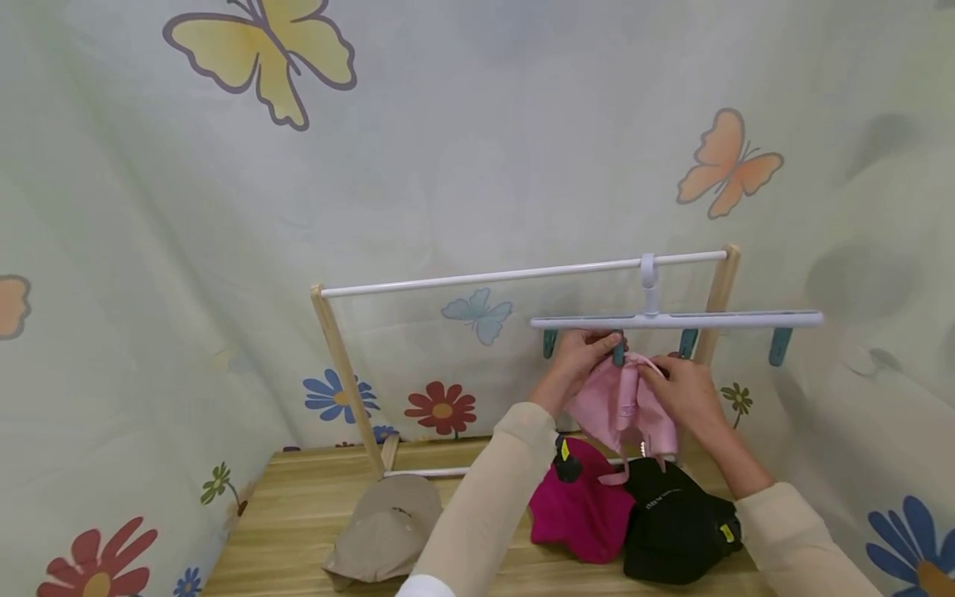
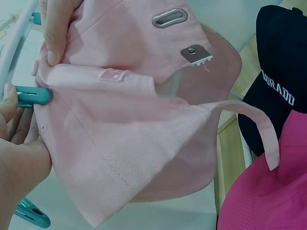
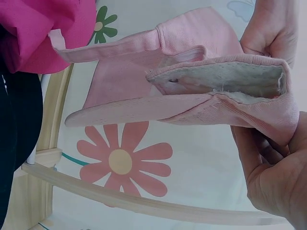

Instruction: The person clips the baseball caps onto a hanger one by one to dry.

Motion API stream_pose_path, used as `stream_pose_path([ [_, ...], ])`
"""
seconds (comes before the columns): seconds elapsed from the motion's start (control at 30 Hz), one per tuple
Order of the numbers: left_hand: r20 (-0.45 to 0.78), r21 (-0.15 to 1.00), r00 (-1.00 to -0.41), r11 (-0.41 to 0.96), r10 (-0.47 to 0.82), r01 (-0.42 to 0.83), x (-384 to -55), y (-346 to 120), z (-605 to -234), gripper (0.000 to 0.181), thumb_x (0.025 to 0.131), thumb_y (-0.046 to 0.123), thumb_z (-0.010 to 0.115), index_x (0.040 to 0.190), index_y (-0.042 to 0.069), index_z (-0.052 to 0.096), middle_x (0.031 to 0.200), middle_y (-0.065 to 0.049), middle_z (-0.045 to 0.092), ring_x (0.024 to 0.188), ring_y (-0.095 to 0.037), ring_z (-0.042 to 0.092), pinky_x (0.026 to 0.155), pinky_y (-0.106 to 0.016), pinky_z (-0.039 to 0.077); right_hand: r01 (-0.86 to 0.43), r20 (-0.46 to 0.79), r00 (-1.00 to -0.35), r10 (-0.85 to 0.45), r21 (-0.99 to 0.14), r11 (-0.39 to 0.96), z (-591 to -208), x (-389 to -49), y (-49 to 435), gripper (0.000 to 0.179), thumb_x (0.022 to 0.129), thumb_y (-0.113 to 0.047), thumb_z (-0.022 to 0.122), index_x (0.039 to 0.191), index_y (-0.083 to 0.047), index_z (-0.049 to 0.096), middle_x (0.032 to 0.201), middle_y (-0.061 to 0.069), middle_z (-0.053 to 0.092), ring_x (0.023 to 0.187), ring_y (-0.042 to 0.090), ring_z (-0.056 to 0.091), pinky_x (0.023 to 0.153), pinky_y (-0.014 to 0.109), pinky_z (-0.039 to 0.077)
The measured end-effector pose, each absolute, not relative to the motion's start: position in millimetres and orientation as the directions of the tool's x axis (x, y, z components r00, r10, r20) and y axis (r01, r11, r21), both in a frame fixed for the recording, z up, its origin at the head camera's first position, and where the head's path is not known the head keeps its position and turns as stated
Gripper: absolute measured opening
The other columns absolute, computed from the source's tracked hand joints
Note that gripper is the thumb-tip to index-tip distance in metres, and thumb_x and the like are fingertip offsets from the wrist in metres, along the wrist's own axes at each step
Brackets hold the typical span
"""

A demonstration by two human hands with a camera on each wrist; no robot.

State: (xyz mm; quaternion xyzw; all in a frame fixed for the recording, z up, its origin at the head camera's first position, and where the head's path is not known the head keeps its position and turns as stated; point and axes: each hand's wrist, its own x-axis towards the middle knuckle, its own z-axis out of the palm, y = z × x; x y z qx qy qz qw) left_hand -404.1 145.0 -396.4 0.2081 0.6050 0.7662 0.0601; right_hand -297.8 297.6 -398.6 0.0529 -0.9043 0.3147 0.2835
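Left hand [image 1: 578,355] up at a teal clip [image 2: 34,96], thumb and fingers closed round its tail! Right hand [image 1: 682,391] just beside, pinching the pink cap [image 1: 597,400] by its upper edge, thumb pressed to the fabric. And that's where the cap sits: bunched between both hands, right under the white hanger [image 1: 734,320], strap [image 2: 261,124] trailing loose. The clip's nose overlaps the edge; whether it bites, you can't tell.

Here's the danger: the cloth looks folded and thick there, so a shallow bite could let the cap slip the instant the right hand eases off. Trouble above, too! The hanger hooks over the rod [image 1: 477,276] by one hook, and the cap is left of it, so its weight or a downward tug might tip the bar or slide the hook.

Below, on the wooden table [image 1: 291,506], the magenta cap [image 1: 585,506] and black cap [image 1: 671,526] would catch a fall; the beige cap [image 1: 388,531] lies well left.
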Motion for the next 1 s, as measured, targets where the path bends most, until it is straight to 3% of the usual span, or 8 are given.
stream_pose_path([
  [0.33,0.253,0.948,-0.903,-0.274,0.347,0.160,-402.9,144.5,-399.7,0.020,0.094,0.006,0.072,0.109,-0.007,0.075,0.097,-0.017,0.076,0.088,-0.017,0.072,0.084,-0.029,0.060,-0.284,0.550,-0.832,0.077,-0.541,0.792,-397.0,-295.5,296.4,0.030,0.100,-0.021,0.065,0.106,0.007,0.074,0.077,0.015,0.068,0.062,0.023,0.052,0.052,0.032,0.040],
  [0.63,0.231,0.952,-0.908,-0.276,0.348,0.136,-400.2,144.0,-401.8,0.021,0.094,0.005,0.071,0.112,-0.006,0.073,0.099,-0.011,0.075,0.093,-0.018,0.071,0.088,-0.031,0.059,-0.293,0.543,-0.838,0.054,-0.532,0.794,-398.1,-292.6,295.7,0.029,0.101,-0.021,0.063,0.106,0.006,0.073,0.074,0.012,0.067,0.058,0.019,0.050,0.051,0.032,0.038],
  [1.0,0.269,0.944,-0.898,-0.278,0.349,0.174,-399.3,144.6,-404.0,0.023,0.095,0.003,0.069,0.114,-0.010,0.071,0.100,-0.017,0.074,0.089,-0.016,0.071,0.085,-0.029,0.059,-0.276,0.520,-0.852,0.059,-0.542,0.794,-400.4,-293.2,296.6,0.033,0.102,-0.025,0.063,0.111,0.005,0.073,0.081,0.016,0.070,0.059,0.020,0.052,0.052,0.033,0.040],
])
